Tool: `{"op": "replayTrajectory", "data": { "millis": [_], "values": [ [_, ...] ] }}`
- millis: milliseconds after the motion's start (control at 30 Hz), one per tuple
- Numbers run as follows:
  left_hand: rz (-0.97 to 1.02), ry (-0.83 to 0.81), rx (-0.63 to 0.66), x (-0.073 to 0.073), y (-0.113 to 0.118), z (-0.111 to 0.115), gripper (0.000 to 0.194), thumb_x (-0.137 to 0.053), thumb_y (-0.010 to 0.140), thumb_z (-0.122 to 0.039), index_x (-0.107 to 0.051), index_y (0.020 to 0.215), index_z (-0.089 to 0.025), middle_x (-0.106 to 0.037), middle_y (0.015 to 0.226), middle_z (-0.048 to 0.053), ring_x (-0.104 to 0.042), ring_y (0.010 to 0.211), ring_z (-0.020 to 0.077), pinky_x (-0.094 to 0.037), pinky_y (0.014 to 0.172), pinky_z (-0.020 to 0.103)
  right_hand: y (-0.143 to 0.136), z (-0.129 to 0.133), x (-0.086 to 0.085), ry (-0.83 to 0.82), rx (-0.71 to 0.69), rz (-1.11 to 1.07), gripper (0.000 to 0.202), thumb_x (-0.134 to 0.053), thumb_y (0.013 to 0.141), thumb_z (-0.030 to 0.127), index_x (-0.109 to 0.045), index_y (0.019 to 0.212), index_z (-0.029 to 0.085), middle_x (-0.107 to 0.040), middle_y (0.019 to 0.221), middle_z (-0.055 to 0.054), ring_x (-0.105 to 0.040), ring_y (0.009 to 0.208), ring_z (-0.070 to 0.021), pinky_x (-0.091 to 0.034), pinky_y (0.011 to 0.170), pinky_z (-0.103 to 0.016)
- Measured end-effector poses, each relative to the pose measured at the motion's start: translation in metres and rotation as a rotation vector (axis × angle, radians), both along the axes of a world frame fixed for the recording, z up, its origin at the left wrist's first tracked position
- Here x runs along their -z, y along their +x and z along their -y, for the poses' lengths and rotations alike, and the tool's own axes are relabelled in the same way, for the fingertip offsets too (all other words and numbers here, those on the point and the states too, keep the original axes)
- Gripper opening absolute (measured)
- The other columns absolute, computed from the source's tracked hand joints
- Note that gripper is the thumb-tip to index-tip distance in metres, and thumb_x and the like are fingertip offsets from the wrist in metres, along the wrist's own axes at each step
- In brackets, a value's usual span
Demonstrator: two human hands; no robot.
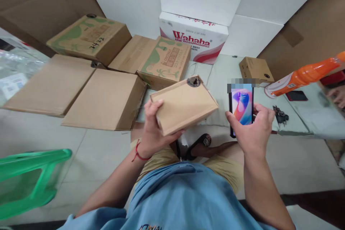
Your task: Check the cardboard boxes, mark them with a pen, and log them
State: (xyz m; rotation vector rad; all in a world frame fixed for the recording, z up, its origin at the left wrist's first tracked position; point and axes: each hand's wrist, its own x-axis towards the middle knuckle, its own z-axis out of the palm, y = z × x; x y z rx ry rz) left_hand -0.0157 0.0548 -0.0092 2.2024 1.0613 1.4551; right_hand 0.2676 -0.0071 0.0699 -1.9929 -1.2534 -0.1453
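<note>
My left hand (155, 129) grips the left end of a small plain cardboard box (185, 106), thumb on its top and fingers underneath. The box is tilted, held above my lap, and has a round dark patch near its far corner. In my right hand (253, 125) is a smartphone (241, 109), upright with its lit screen facing me. The screen shows a clock and a colourful wallpaper. Phone and box are apart, side by side. A bunch of keys (280, 115) lies just right of my right hand.
Several cardboard boxes (90, 39) cover the low surface at left. A white Wahaha box (194, 37) stands against the back panels. To the right are a small brown box (256, 70), an orange bottle (304, 75) and a dark flat object (296, 95). A green stool (40, 176) stands lower left.
</note>
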Motion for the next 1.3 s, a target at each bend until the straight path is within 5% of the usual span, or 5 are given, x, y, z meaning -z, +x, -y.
{"op": "replayTrajectory", "data": {
  "millis": [233,433,633,900,1300],
  "values": [
    [0.225,-0.204,-0.060,-0.005,-0.040,0.010,0.128,-0.090,0.077,-0.078,-0.021,0.179,-0.042,-0.020,0.185,0.008,-0.033,0.165,0.0439,-0.033,0.137,0.063,0.062,-0.016,0.067,-0.538,0.189,-0.068,0.086,-0.085,0.074,0.064,-0.062,0.135,0.008,-0.056,0.138,-0.027,-0.062,0.122,-0.0416,-0.051,0.110,-0.057],
    [0.433,-0.570,-0.029,0.001,-0.050,0.021,0.136,-0.094,0.069,-0.079,-0.028,0.177,-0.030,-0.039,0.178,0.016,-0.037,0.165,0.0481,-0.034,0.137,0.064,0.075,-0.023,0.101,-0.710,0.187,0.006,0.077,-0.077,0.084,0.060,-0.065,0.133,0.002,-0.060,0.135,-0.034,-0.055,0.130,-0.0492,-0.047,0.111,-0.062],
    [0.682,-0.900,0.014,-0.008,-0.031,0.027,0.114,-0.098,0.068,-0.067,-0.050,0.162,-0.023,-0.065,0.155,0.017,-0.056,0.152,0.0457,-0.050,0.125,0.058,0.070,-0.017,0.098,-0.595,0.112,-0.042,0.089,-0.073,0.086,0.070,-0.061,0.145,0.003,-0.055,0.146,-0.035,-0.050,0.140,-0.0488,-0.044,0.115,-0.067],
    [0.673,-1.189,0.196,-0.014,-0.005,0.019,0.097,-0.096,0.076,-0.057,-0.052,0.155,-0.021,-0.069,0.149,0.019,-0.064,0.142,0.0439,-0.061,0.105,0.048,0.017,0.041,0.067,-0.642,-0.892,-1.033,0.125,-0.076,0.084,0.087,-0.019,0.179,0.029,-0.047,0.172,-0.022,-0.046,0.162,-0.0369,-0.046,0.125,-0.058],
    [0.850,-1.269,0.099,-0.004,-0.018,0.022,0.074,-0.084,0.085,-0.074,-0.069,0.134,-0.021,-0.081,0.130,0.013,-0.074,0.128,0.0383,-0.064,0.103,0.047,-0.028,0.039,0.080,-0.672,-0.831,-1.438,0.100,-0.089,0.089,0.058,-0.039,0.172,0.032,-0.054,0.171,-0.012,-0.050,0.160,-0.0334,-0.042,0.131,-0.055]
  ]
}}
